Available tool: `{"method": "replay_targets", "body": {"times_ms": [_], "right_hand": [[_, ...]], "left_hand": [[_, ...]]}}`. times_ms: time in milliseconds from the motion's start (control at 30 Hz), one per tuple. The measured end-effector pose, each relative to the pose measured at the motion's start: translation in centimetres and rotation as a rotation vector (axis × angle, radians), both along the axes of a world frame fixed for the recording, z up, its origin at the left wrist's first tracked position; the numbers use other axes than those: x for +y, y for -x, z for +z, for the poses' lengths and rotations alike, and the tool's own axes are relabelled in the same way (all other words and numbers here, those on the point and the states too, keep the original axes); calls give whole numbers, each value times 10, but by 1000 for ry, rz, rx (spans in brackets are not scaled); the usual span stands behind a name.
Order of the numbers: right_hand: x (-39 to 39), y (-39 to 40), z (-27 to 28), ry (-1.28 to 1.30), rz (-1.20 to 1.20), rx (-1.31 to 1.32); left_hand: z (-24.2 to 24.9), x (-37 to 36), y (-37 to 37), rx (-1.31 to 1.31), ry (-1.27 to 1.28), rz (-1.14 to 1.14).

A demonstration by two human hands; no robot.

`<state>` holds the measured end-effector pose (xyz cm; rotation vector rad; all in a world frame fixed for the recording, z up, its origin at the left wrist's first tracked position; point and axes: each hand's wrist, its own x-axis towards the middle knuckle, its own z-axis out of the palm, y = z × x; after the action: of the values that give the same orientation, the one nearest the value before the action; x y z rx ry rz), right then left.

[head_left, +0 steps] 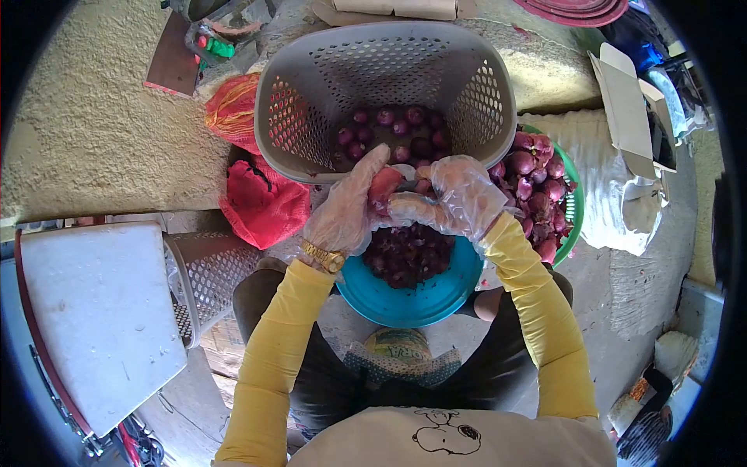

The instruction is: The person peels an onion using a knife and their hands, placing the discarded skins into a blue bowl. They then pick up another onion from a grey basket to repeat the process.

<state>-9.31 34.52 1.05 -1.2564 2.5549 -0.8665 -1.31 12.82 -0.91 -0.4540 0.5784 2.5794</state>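
A red onion is gripped in my left hand, which wears a clear plastic glove. My right hand, gloved the same way, is closed around a small knife; its dark blade lies against the onion and its handle is hidden by my fingers. Directly below both hands, a blue basin holds a heap of dark purple onion skins. Beyond my hands, a grey perforated basket has peeled purple onions on its bottom.
To the right, a green basket is heaped with unpeeled red onions. A red mesh sack lies left of the grey basket. At the left stand a white lid and another perforated basket. An open cardboard box sits far right.
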Motion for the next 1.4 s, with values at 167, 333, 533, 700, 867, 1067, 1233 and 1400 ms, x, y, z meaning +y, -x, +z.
{"method": "replay_targets", "body": {"times_ms": [167, 333, 533, 700, 867, 1067, 1233, 1400], "right_hand": [[-2, 1, -8, 39, 62, 5], [-4, -1, 15, -70, 125, -2], [-2, -6, 13, -82, 276, -3], [0, -9, 10, -69, 284, -1], [-3, -10, 21, -265, 281, 17], [-2, -12, 27, -92, 127, -14], [-3, -10, 13, -103, -138, 48], [-4, -8, 8, -168, -167, 87]], "left_hand": [[-5, 5, -7, 319, 532, 11], [6, 8, -7, 639, 1069, 24], [22, 5, 8, -74, 436, 118], [25, 8, 8, -50, 334, 161], [29, 13, 9, -55, 279, 239], [15, 13, 7, 51, 445, 276], [10, 21, 7, -46, 185, 194], [15, 23, 7, -93, 117, 254]]}}
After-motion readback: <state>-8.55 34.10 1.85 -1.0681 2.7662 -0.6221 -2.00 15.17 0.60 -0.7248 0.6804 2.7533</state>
